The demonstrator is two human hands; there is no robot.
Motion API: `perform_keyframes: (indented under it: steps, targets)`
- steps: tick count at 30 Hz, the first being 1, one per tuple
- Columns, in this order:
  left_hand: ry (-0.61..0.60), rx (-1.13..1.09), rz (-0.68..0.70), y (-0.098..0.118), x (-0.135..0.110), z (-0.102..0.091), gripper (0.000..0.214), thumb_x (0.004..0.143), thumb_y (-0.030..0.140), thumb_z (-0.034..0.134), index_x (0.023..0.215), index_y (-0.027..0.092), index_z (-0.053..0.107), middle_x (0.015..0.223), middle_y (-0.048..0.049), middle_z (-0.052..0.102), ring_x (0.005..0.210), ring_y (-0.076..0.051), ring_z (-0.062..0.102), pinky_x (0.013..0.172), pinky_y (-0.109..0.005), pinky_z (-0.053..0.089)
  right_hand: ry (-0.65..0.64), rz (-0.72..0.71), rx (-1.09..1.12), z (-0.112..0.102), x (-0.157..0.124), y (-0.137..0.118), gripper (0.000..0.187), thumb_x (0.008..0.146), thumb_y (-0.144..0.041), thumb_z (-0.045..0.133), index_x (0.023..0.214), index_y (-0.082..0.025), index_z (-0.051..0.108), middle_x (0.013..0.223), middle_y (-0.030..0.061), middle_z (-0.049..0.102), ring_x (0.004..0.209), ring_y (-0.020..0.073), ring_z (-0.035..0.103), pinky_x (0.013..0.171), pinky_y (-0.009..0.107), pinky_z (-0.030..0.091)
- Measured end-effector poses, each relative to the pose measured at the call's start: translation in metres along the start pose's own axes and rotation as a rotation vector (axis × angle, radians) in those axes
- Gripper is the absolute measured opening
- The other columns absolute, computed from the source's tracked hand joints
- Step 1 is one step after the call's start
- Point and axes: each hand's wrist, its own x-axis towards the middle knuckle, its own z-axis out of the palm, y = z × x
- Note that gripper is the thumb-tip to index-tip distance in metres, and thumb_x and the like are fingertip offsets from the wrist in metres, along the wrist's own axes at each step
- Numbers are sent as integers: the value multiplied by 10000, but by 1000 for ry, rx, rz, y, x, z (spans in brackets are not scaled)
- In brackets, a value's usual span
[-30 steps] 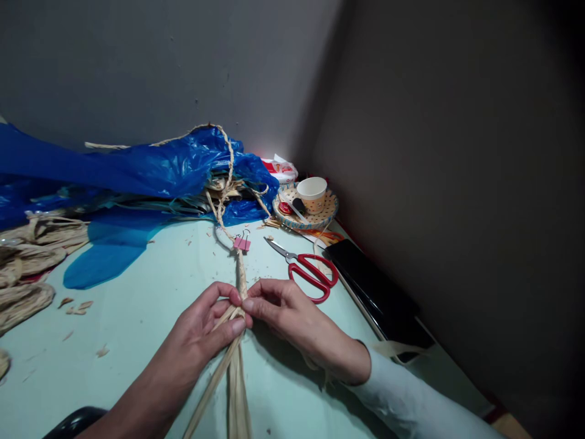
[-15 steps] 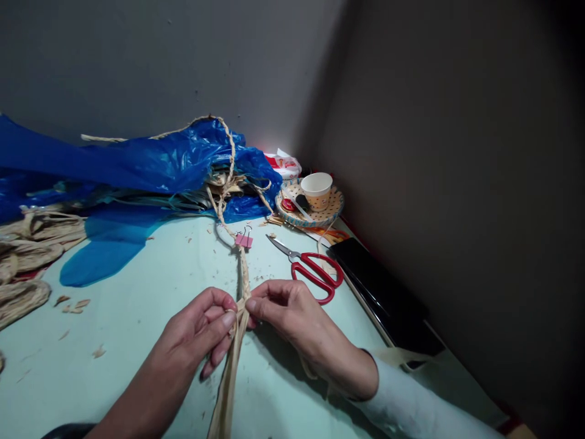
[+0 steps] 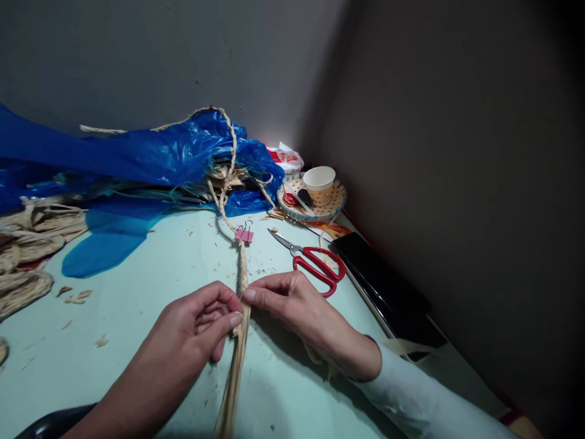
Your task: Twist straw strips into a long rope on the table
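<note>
A pale braid of dried plant fibre (image 3: 243,267) runs down the table from a pink binder clip (image 3: 244,235). Below the plaited part, loose flat strands (image 3: 232,384) trail toward me. My right hand (image 3: 292,308) pinches the lower end of the plait between thumb and forefinger. Just left of it, my left hand (image 3: 201,326) has thumb and forefinger closed on a strand at the braid's edge. Beyond the clip, the finished braid climbs over a blue plastic bag (image 3: 183,152). Red-handled scissors (image 3: 315,262) lie to the right of the braid, their blades slightly apart.
Bundles of dried fibre (image 3: 27,244) lie at the left. Behind the scissors, a woven tray (image 3: 283,206) holds a paper cup (image 3: 319,186). A black flat object (image 3: 384,286) rests along the right edge. Fibre scraps (image 3: 80,297) dot the pale green table (image 3: 150,366).
My left hand has shifted slightly, its fingers drawing the strand down beside the braid. The right hand keeps its pinch, a little higher in view. The whole view has moved slightly.
</note>
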Motion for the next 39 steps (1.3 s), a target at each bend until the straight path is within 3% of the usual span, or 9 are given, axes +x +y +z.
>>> perform_keyframes:
  steps: [8,12,17,20,22,24,28,33,39]
  targets:
    - [-123,-76,-74,0,7,-12,263,851,476,576,846,213,583,562,34,623,501,-123,475,495,-236,375,-9,14,-44,-4,3,2,175,816,-200,639,774,-112,784,652,-3,616,599,89,429,600,232,334]
    - [-156,-131,-105,1,12,-20,285,801,490,634,797,208,600,569,28,636,498,-124,501,508,-239,390,-19,54,0,-6,2,0,164,811,-240,677,801,-121,790,625,-17,586,576,81,402,586,228,335]
    - [-14,-41,-65,11,10,-35,263,695,476,708,710,216,678,740,-4,700,755,-179,606,663,-242,445,-10,103,74,-6,-2,-5,148,773,-254,730,735,-112,753,574,-36,522,525,65,340,507,224,275]
    - [67,-103,-101,15,8,-46,252,690,483,713,723,236,681,702,12,699,695,-163,595,609,-220,442,5,103,90,-6,-3,-5,122,793,-204,700,715,-115,727,525,-58,457,493,58,288,481,225,241]
    - [39,-152,-152,16,8,-49,258,682,491,744,756,251,685,646,33,673,608,-138,569,545,-202,428,-2,100,82,-6,-2,-5,126,810,-191,679,719,-114,723,503,-68,424,481,56,265,472,225,230]
    - [38,-143,-145,16,8,-47,280,637,482,791,780,255,712,651,37,673,586,-128,563,520,-191,425,-5,99,71,-6,-2,-4,125,808,-203,684,735,-112,729,510,-64,443,483,55,277,472,222,233]
    - [174,-134,-53,18,8,-30,235,669,419,773,835,254,746,719,21,711,649,-134,601,578,-195,458,-8,99,38,-6,0,-3,128,787,-220,695,761,-105,746,582,-32,532,519,63,341,484,220,249]
    - [76,-217,-53,16,11,-12,214,653,377,784,765,232,674,525,60,601,496,-114,540,489,-200,402,-26,85,25,-6,1,-3,153,796,-237,680,752,-101,735,590,-35,515,528,64,316,479,223,225]
    - [163,40,65,11,13,-4,151,719,380,723,676,238,698,681,32,656,670,-142,568,629,-232,423,-13,63,-38,-5,1,0,273,763,-376,730,759,-104,753,571,-39,483,556,78,344,509,231,241]
